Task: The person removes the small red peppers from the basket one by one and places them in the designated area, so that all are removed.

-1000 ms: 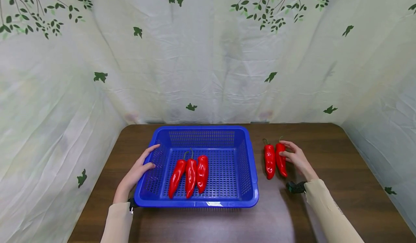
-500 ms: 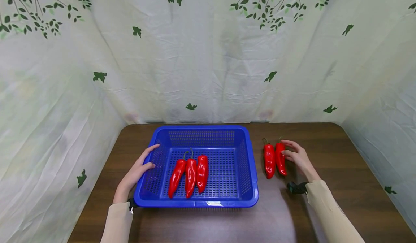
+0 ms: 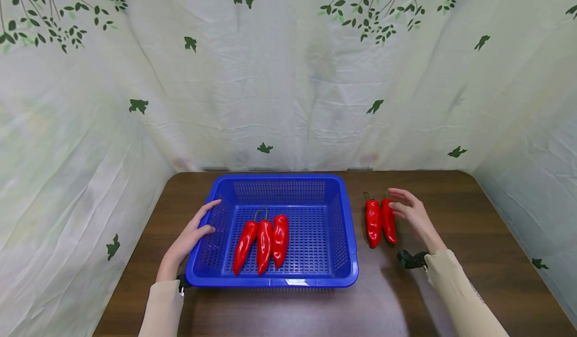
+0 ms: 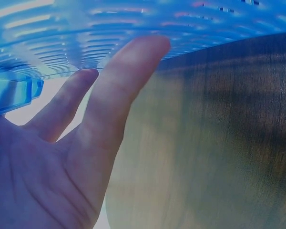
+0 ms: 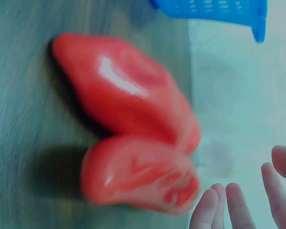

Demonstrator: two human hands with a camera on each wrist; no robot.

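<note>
My left hand (image 3: 187, 242) rests at the left side of a blue plastic basket (image 3: 279, 282), thumb and a finger reaching over the rim. In the left wrist view its fingers (image 4: 112, 90) lie straight against the slotted blue wall. Inside the basket three long red peppers (image 3: 265, 247) lie side by side, stems mostly toward the back. Two more red peppers lie on the table right of the basket: one nearer it (image 3: 373, 223), the other (image 3: 388, 222) beside my right hand (image 3: 413, 219). That hand's fingers are spread, a small gap from the pepper in the right wrist view.
The brown wooden table (image 3: 469, 257) runs back to a pale cloth backdrop (image 3: 288, 101) printed with green leaves. A black band (image 3: 411, 260) sits at the right wrist. The basket's right wall stands close to the loose peppers.
My right hand has loosened from the outer pepper, shifting slightly up and away with its fingers opening. That pepper has moved slightly left, closer to its neighbour. The left hand and basket stay put.
</note>
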